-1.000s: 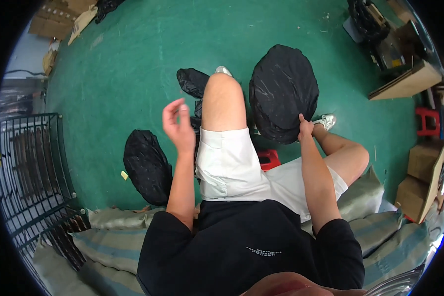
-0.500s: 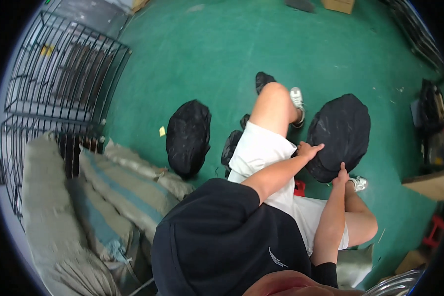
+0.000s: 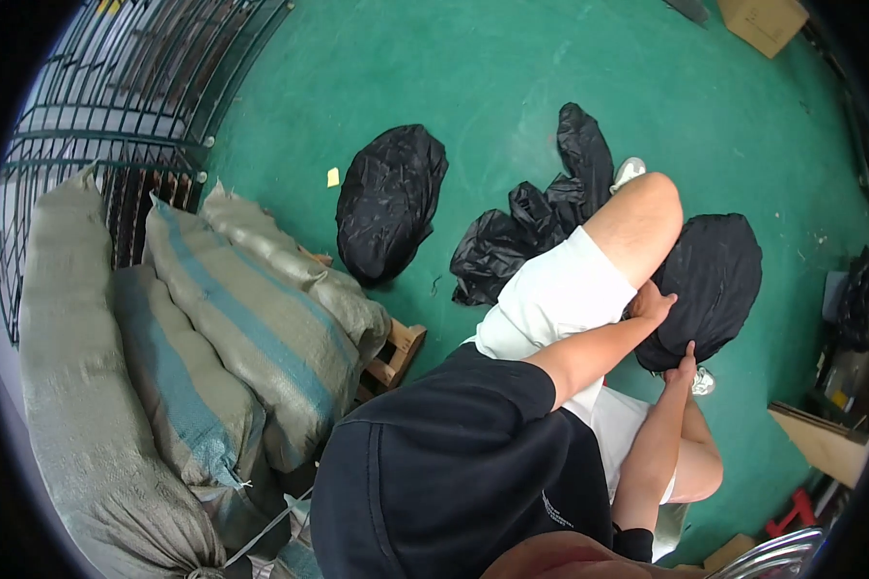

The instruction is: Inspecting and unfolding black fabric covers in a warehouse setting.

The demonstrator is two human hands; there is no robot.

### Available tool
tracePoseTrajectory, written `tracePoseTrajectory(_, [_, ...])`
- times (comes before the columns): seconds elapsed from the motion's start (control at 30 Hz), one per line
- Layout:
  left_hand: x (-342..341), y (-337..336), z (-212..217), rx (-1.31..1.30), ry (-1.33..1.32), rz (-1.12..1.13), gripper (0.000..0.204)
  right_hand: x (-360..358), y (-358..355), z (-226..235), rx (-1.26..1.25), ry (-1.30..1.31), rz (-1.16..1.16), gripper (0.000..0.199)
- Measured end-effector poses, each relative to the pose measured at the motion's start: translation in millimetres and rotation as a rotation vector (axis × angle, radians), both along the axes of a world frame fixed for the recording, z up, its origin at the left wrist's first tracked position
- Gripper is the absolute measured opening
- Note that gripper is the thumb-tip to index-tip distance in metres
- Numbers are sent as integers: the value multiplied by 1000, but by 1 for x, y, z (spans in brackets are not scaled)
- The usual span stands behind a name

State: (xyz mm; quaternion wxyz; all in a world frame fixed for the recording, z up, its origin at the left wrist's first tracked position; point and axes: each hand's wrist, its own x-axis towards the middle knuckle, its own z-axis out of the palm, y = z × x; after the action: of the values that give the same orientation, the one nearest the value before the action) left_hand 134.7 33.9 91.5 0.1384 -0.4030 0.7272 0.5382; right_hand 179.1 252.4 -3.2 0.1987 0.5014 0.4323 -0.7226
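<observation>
A rounded, full black fabric bundle (image 3: 713, 280) stands between my knees, its sides creased. My left hand (image 3: 653, 303) is closed at its near left edge, the fingers curled under and partly hidden. At the near edge, my right hand (image 3: 682, 369) grips the same bundle, thumb up along the cloth. What is inside the bundle cannot be seen. Left of my leg, crumpled black plastic bags (image 3: 492, 253) lie on the floor. Farther left rests a second full black bundle (image 3: 393, 203).
Large woven sacks (image 3: 261, 328) with blue-green stripes are piled at the left, near a wooden pallet (image 3: 396, 352). Behind them stand metal racks (image 3: 154, 96). Cardboard boxes (image 3: 763, 24) are at the far right, and a board (image 3: 821, 442) leans on the right.
The view has swung, so the sacks and floor bags show more. My left hand's fingers have closed in at the bundle's edge. My right hand keeps its place on the near side.
</observation>
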Motion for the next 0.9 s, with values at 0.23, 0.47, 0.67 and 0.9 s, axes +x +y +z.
tracePoseTrajectory(0.23, [3,-14,-10,103,-65,14,81,-3,-7,-3,-73,29,-7,59])
tracePoseTrajectory(0.47, [3,11,-28,135,31,41,66,3,-4,15,-183,108,-90,57])
tracePoseTrajectory(0.67, [4,5,-83,1253,88,541,46,-22,-34,18,-213,219,-177,56])
tracePoseTrajectory(0.9, [20,-1,-16,1499,-34,283,64,-20,-41,51,-240,273,-381,52])
